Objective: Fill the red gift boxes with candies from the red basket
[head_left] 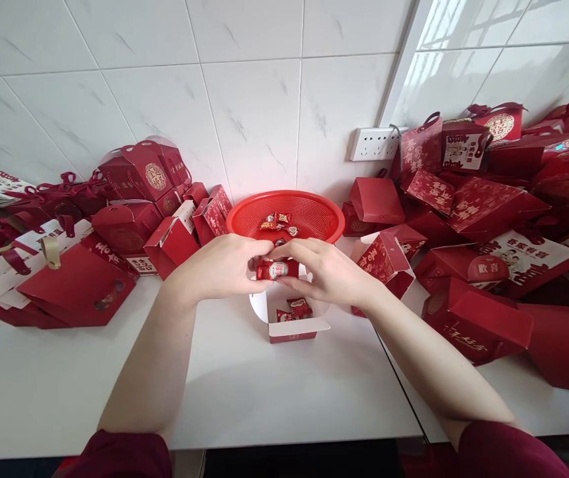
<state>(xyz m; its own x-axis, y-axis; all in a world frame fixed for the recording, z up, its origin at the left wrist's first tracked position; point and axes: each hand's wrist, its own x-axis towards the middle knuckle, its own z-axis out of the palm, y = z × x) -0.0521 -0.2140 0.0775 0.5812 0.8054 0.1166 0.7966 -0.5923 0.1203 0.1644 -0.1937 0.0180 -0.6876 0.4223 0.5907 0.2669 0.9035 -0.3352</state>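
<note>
Between my two hands is a red wrapped candy [278,270] with a pale round label. My left hand [224,265] pinches its left end, and my right hand [314,265] closes on its right end. Both hands hover above an open gift box [293,337], red outside and white inside, its flaps spread. A few red-wrapped candies [298,307] lie in the box. Just behind my hands stands a red plastic basket [314,207] with perforated walls. Several wrapped candies [281,219] rest in it; my hands hide its front part.
Red gift boxes [149,172] and bags crowd the left side of the white table [264,398]. More red boxes [483,325] are heaped on the right. A white power strip [374,144] is on the tiled wall [249,119] behind. A seam runs through the tabletop at right.
</note>
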